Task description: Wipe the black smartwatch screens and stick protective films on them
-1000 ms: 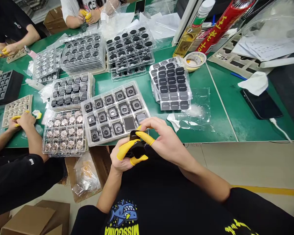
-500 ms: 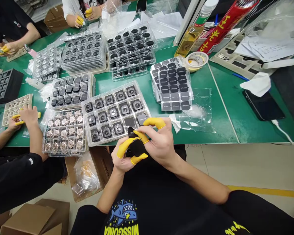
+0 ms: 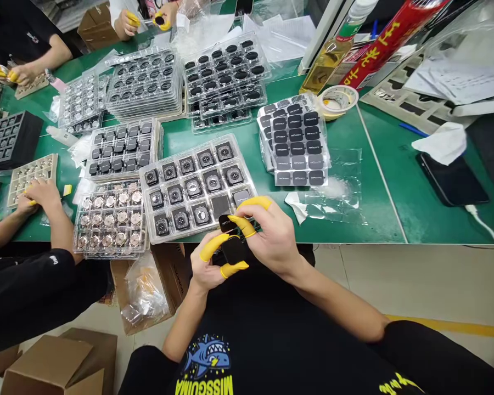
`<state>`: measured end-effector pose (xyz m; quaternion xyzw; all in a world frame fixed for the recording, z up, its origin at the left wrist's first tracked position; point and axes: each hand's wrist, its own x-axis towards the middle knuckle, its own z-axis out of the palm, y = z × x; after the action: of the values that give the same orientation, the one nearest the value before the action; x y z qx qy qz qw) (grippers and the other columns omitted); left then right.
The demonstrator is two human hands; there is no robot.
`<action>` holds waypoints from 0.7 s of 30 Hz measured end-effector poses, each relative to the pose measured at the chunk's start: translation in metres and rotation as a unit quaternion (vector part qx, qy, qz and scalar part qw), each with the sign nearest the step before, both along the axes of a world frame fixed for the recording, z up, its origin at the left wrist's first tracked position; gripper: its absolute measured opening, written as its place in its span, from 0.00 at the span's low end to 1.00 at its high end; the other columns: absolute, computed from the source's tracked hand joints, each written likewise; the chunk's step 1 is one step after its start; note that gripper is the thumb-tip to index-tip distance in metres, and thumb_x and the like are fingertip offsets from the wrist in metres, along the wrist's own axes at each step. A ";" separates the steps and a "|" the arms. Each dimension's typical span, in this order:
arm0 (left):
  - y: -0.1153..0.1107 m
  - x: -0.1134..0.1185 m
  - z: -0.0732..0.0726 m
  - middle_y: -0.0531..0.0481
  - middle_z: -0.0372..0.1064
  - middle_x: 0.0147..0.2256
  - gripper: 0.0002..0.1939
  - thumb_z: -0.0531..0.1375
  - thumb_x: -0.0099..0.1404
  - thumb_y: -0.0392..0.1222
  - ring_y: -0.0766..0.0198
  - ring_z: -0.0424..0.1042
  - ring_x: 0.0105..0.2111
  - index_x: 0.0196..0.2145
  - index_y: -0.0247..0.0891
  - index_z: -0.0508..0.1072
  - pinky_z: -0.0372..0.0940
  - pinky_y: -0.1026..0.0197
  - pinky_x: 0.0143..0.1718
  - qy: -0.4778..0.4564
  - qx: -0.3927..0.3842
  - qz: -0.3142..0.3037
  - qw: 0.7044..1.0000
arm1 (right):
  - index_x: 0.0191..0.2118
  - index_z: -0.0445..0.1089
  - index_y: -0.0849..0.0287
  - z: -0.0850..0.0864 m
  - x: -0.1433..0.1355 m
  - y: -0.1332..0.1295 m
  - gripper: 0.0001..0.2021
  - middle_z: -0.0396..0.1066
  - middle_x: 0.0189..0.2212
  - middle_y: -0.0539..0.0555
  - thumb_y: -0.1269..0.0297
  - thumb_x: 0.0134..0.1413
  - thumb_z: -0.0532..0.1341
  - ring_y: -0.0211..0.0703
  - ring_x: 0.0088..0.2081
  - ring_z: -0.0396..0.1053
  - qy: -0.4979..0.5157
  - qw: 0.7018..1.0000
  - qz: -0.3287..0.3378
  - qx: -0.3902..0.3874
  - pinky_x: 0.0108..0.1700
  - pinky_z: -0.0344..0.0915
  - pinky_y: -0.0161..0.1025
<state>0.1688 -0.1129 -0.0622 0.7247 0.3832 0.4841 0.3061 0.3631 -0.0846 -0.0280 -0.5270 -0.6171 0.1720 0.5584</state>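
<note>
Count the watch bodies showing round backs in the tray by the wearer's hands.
13 watch bodies in the tray: far row, five; middle, five; near row, three, leftmost.

Square black watch piece (image 3: 234,250) showing smooth, dark, blank face, rounded corners; sitting tilted between yellow-covered fingertips of left hand (image 3: 208,262), just off near edge of watch tray (image 3: 147,220). Thin black label (image 3: 227,223) bearing small pale lettering, being pinched in right hand (image 3: 271,230), lying just beyond watch piece; contact between them staying unclear.
</note>
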 end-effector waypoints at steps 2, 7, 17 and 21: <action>0.000 0.000 -0.001 0.36 0.86 0.55 0.35 0.79 0.63 0.59 0.47 0.89 0.53 0.62 0.38 0.81 0.86 0.48 0.56 0.007 0.006 -0.005 1.000 | 0.42 0.76 0.51 -0.001 0.000 0.000 0.11 0.80 0.39 0.54 0.77 0.66 0.64 0.50 0.42 0.78 0.003 1.000 -0.002 -0.010 0.43 0.76 0.47; 0.005 0.003 0.001 0.39 0.87 0.50 0.33 0.77 0.65 0.62 0.50 0.89 0.48 0.59 0.38 0.82 0.86 0.51 0.51 0.038 0.034 0.003 0.999 | 0.42 0.75 0.51 -0.004 0.000 -0.001 0.10 0.81 0.39 0.54 0.76 0.65 0.65 0.49 0.39 0.78 0.014 1.000 -0.009 -0.017 0.41 0.77 0.46; 0.007 0.009 0.008 0.42 0.85 0.49 0.34 0.79 0.63 0.58 0.53 0.88 0.46 0.61 0.39 0.81 0.85 0.55 0.48 -0.026 0.020 -0.009 0.999 | 0.44 0.74 0.50 -0.004 -0.007 -0.010 0.04 0.86 0.43 0.57 0.66 0.71 0.69 0.52 0.44 0.85 0.047 0.998 -0.025 0.011 0.45 0.83 0.50; 0.006 0.010 0.008 0.42 0.85 0.49 0.33 0.80 0.64 0.56 0.52 0.88 0.47 0.61 0.39 0.81 0.85 0.54 0.49 -0.041 0.018 -0.008 0.999 | 0.48 0.73 0.50 -0.006 -0.008 -0.014 0.09 0.87 0.48 0.58 0.68 0.69 0.71 0.54 0.50 0.86 0.085 0.996 0.008 0.020 0.50 0.83 0.52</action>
<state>0.1787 -0.1071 -0.0544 0.7129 0.3557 0.5174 0.3123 0.3555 -0.0987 -0.0341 -0.4942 -0.5749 0.2088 0.6177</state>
